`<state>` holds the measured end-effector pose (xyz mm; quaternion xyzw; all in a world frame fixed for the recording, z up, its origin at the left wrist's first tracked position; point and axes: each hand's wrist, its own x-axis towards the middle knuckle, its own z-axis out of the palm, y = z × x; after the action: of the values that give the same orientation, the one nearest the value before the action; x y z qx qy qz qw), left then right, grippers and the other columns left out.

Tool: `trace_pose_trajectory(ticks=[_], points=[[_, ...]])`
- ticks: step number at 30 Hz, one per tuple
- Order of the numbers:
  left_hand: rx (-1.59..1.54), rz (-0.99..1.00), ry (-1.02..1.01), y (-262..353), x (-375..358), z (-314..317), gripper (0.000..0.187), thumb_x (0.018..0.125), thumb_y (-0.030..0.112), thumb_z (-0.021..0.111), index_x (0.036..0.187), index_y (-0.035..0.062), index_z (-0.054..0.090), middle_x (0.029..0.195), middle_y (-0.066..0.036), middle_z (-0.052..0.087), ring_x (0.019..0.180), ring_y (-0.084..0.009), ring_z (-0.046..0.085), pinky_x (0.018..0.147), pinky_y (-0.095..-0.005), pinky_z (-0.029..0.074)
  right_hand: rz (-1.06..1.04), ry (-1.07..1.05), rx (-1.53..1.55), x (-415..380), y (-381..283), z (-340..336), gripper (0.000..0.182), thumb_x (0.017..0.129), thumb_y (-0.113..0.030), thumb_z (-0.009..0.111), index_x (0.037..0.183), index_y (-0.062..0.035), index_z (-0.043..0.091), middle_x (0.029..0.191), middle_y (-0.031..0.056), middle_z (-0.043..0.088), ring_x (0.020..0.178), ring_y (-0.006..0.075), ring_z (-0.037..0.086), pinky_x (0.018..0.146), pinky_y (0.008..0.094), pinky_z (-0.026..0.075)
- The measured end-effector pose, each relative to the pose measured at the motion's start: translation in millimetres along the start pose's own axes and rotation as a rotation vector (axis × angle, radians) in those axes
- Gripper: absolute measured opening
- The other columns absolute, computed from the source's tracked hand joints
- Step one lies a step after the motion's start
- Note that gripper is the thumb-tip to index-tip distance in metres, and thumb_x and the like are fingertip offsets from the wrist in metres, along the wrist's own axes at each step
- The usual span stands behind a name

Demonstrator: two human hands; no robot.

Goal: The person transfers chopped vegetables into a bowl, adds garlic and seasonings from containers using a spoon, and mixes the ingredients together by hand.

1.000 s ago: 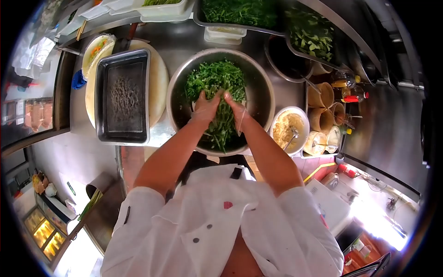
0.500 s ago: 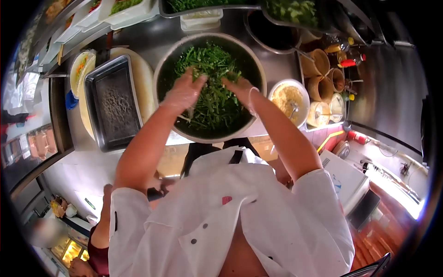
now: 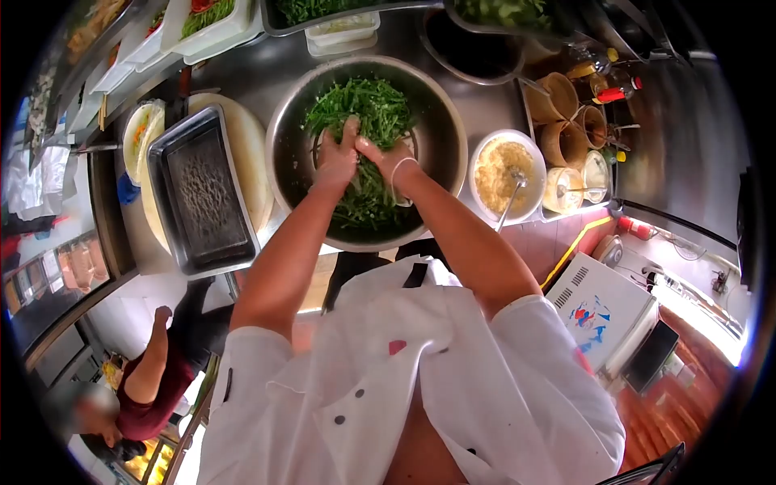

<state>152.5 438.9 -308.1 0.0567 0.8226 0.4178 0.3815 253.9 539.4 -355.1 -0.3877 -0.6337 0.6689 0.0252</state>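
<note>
A large round metal bowl (image 3: 279,162) stands on the steel counter, with chopped green vegetables (image 3: 368,105) in it. Both of my hands wear clear gloves and are down in the bowl, close together. My left hand (image 3: 337,155) has its fingers around the greens from the left side. On the right side my right hand (image 3: 390,162) presses into the same greens, its fingers partly buried. Some greens lie above my hands and some below them, near the bowl's front wall.
Left of the bowl, a black metal tray (image 3: 202,190) rests on a round board (image 3: 246,153). To the right are a white bowl of minced food (image 3: 493,174) with a spoon and several seasoning containers (image 3: 558,145). Behind at lower left is another person (image 3: 153,376).
My hands have come together and closed on the greens, which are now gathered toward the bowl's middle. The other person at lower left shows more fully.
</note>
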Motion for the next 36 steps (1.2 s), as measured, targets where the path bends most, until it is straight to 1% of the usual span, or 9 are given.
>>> trace_pose_trajectory(ticks=[7, 12, 16, 20, 23, 26, 31, 34, 36], points=[[0.265, 0.108, -0.187, -27.6, 45.8, -68.0, 0.075, 0.095, 0.061, 0.052, 0.151, 0.0115, 0.041, 0.156, -0.018, 0.038, 0.141, -0.0306, 0.041, 0.115, -0.0397, 0.03, 0.014, -0.07, -0.825, 5.9, -36.1, -61.4, 0.108, 0.072, -0.073, 0.074, 0.149, -0.0032, 0.042, 0.132, 0.0262, 0.06, 0.123, 0.037, 0.059, 0.103, 0.0386, 0.049], [-0.051, 0.254, -0.334, -34.3, 77.8, -46.4, 0.089, 0.087, 0.058, 0.067, 0.158, 0.0187, 0.029, 0.156, -0.016, 0.039, 0.142, -0.0301, 0.038, 0.114, -0.0425, 0.03, 0.191, -0.036, -0.168, 55.8, -21.2, -61.0, 0.128, 0.072, -0.077, 0.07, 0.161, -0.0105, 0.007, 0.161, 0.0236, 0.024, 0.145, 0.037, 0.031, 0.111, 0.048, 0.038], [0.122, -0.107, -0.083, -7.7, 70.7, 17.4, 0.1, 0.086, 0.074, 0.053, 0.159, 0.0143, 0.02, 0.155, -0.024, 0.037, 0.142, -0.0433, 0.036, 0.113, -0.0479, 0.031, 0.397, 0.048, -0.106, 56.7, -32.5, -25.4, 0.136, 0.068, -0.086, 0.064, 0.156, 0.0055, 0.014, 0.158, 0.0265, 0.03, 0.143, 0.0368, 0.037, 0.11, 0.0479, 0.038], [0.225, 0.129, -0.027, -7.2, 61.6, 11.0, 0.086, 0.091, 0.07, 0.047, 0.153, 0.0122, 0.03, 0.148, -0.027, 0.043, 0.135, -0.0445, 0.043, 0.112, -0.0482, 0.033, 0.378, -0.015, -0.335, 65.1, -9.5, -28.4, 0.124, 0.069, -0.09, 0.058, 0.14, 0.0108, 0.046, 0.135, 0.0293, 0.056, 0.127, 0.0365, 0.056, 0.102, 0.0424, 0.047], [0.85, 0.53, -0.143, -37.2, 68.4, -28.1, 0.077, 0.096, 0.06, 0.048, 0.154, 0.0122, 0.031, 0.15, -0.027, 0.041, 0.132, -0.0437, 0.046, 0.111, -0.0461, 0.035, 0.224, -0.108, -0.68, 45.8, -41.0, -48.1, 0.121, 0.069, -0.09, 0.056, 0.136, 0.0106, 0.051, 0.13, 0.0301, 0.059, 0.121, 0.0397, 0.059, 0.098, 0.0441, 0.049], [0.144, 0.081, -0.4, 7.8, 50.0, -68.5, 0.066, 0.096, 0.042, 0.061, 0.153, 0.0178, 0.039, 0.155, -0.018, 0.039, 0.135, -0.03, 0.048, 0.109, -0.0362, 0.036, 0.162, -0.173, -0.811, 37.9, -65.3, -71.7, 0.116, 0.076, -0.091, 0.043, 0.143, 0.0037, 0.045, 0.131, 0.0297, 0.058, 0.121, 0.0409, 0.058, 0.101, 0.0456, 0.047], [0.482, 0.523, -0.341, -34.9, 101.4, -42.2, 0.07, 0.091, 0.029, 0.059, 0.155, 0.0245, 0.032, 0.159, -0.016, 0.031, 0.141, -0.0311, 0.041, 0.114, -0.0387, 0.033, 0.147, -0.038, -0.38, 98.5, -6.2, -46.6, 0.117, 0.081, -0.09, 0.037, 0.158, -0.004, 0.018, 0.153, 0.0254, 0.038, 0.139, 0.0394, 0.041, 0.108, 0.0481, 0.04], [0.495, 0.272, -0.156, -22.2, 109.8, 14.1, 0.074, 0.087, -0.001, 0.056, 0.151, 0.032, 0.04, 0.164, -0.015, 0.021, 0.142, -0.0345, 0.04, 0.117, -0.0429, 0.032, 0.292, -0.065, -0.283, 84.0, -46.5, -29.0, 0.128, 0.073, -0.093, 0.044, 0.159, -0.0024, 0.014, 0.157, 0.0241, 0.033, 0.143, 0.0379, 0.036, 0.111, 0.0472, 0.037], [0.137, -0.038, -0.074, 20.3, 93.8, 17.5, 0.062, 0.095, 0.012, 0.051, 0.153, 0.0317, 0.036, 0.161, -0.017, 0.029, 0.142, -0.036, 0.039, 0.116, -0.0434, 0.033, 0.273, -0.045, -0.238, 75.4, -54.2, -29.3, 0.135, 0.065, -0.097, 0.05, 0.154, 0.003, 0.027, 0.151, 0.0264, 0.042, 0.138, 0.0374, 0.044, 0.107, 0.0448, 0.041]])
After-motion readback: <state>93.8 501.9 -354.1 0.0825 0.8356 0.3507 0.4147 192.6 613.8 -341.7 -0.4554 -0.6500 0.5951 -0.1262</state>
